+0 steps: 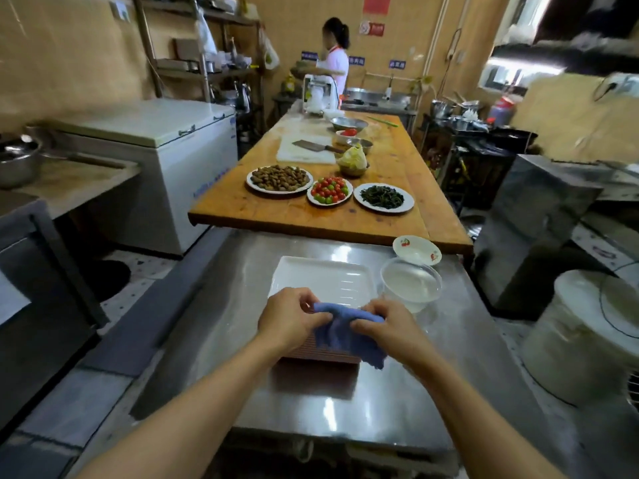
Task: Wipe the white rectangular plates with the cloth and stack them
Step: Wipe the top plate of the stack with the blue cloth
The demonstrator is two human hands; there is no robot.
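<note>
- The near edge of the white rectangular plate (pixel 320 280) is hidden behind the blue cloth (pixel 349 331) and both hands.
- The ribbed reddish-brown block (pixel 323 352) under the cloth shows only its near side; what it is cannot be told.
- The fingers (pixel 313 300) of the left hand (pixel 290 318) curl into the cloth, tips hidden.
- The white bucket (pixel 584 337) at near right is cut by the picture's edge.
- The wall signs (pixel 397 63) at the far end are too blurred to read.

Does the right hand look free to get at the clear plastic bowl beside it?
Probably not yet: the right hand and left hand both grip the blue cloth. The path to the clear plastic bowl itself looks open.
</note>
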